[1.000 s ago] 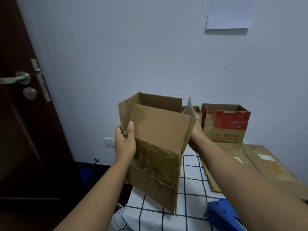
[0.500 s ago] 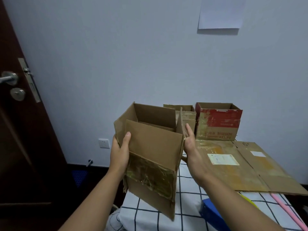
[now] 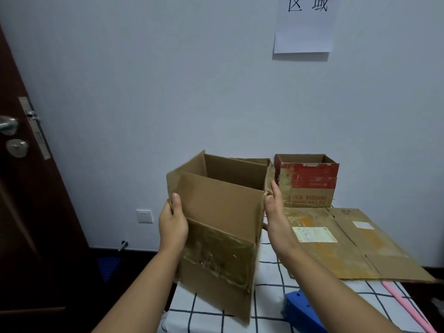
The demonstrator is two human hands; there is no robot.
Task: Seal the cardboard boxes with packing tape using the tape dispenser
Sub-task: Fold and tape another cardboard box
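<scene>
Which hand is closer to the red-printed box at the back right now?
Right. The right hand is just left of the red-printed box; the left hand is across the held box, farther left.

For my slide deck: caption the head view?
Both hands, left and right, hold an open box over a checked table.

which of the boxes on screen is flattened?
The large flattened cardboard box lying on the checked table, right of the hands; the others, including the red-printed box, stand open.
</scene>
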